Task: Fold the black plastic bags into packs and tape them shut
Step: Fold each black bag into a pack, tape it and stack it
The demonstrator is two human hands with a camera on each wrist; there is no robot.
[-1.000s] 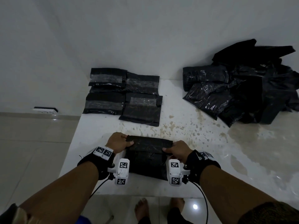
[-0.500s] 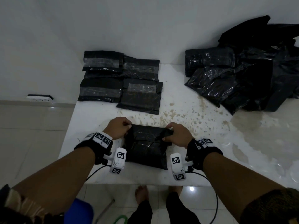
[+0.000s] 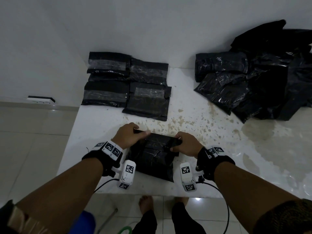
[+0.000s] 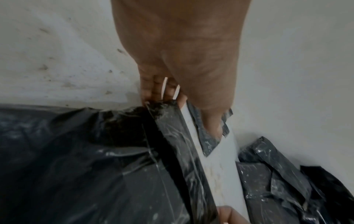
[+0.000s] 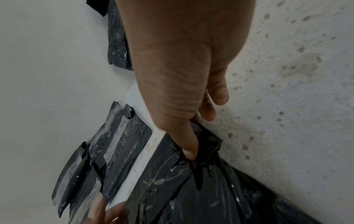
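A partly folded black plastic bag point(image 3: 152, 159) lies near the front edge of the white table point(image 3: 211, 141). My left hand point(image 3: 140, 131) grips its far left corner, thumb laid along the top edge. My right hand point(image 3: 177, 142) grips the far right corner. In the left wrist view the fingertips point(image 4: 153, 97) and thumb pinch a fold of the bag point(image 4: 95, 166). In the right wrist view the thumb point(image 5: 189, 151) presses into the crumpled corner of the bag point(image 5: 191, 189), with the fingers curled behind it.
Several taped black packs point(image 3: 126, 85) lie in a block at the back left against the wall. A heap of loose black bags point(image 3: 253, 81) fills the back right. The table surface is stained and wet-looking at the right point(image 3: 261, 135). Bare feet point(image 3: 146, 205) stand below the front edge.
Both hands keep their hold on the bag's far edge. The left thumb now stretches along that edge, and the bag sits slightly turned. The head view has shifted.
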